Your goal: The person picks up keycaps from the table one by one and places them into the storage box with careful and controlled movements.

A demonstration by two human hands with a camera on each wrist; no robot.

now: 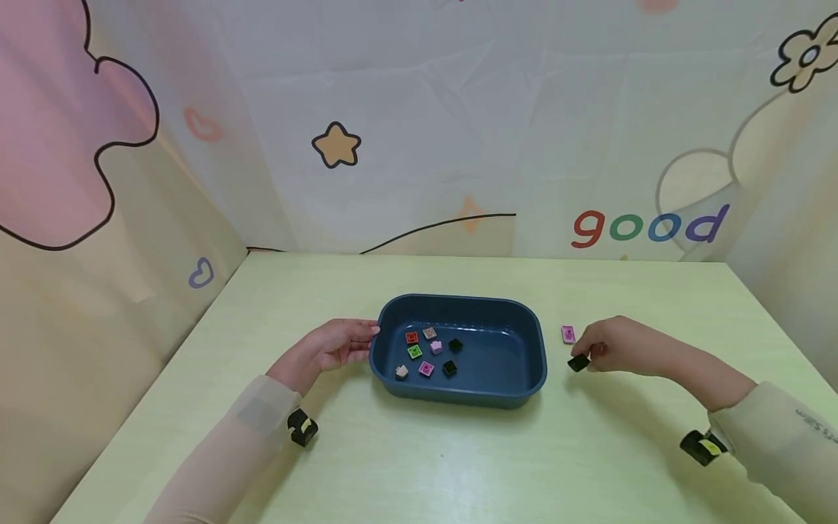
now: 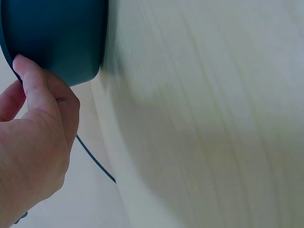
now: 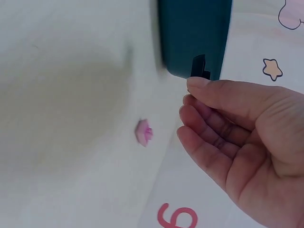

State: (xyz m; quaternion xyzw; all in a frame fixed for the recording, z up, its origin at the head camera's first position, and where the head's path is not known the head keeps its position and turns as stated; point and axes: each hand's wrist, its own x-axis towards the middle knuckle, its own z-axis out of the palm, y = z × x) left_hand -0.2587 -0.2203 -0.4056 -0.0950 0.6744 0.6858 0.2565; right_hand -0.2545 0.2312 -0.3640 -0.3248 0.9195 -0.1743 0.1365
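Note:
A dark blue plastic tub [image 1: 458, 397] stands on the table with several small toy bricks inside, among them a red brick [image 1: 412, 338], a green brick [image 1: 415, 352] and a black brick [image 1: 449, 368]. My left hand [image 1: 337, 346] grips the tub's left rim; in the left wrist view its thumb [image 2: 31, 76] lies over the edge. To the right of the tub, my right hand [image 1: 618, 348] pinches another black brick [image 1: 579, 362] between thumb and fingertips, above the table. Beside that hand, a pink brick [image 1: 568, 335] lies on the tabletop.
The pale wooden table [image 1: 419, 466] reaches back to a printed cloth backdrop [image 1: 419, 145], and cloth also hangs along both sides. Black wrist devices sit at the left cuff [image 1: 284, 397] and the right cuff [image 1: 736, 415].

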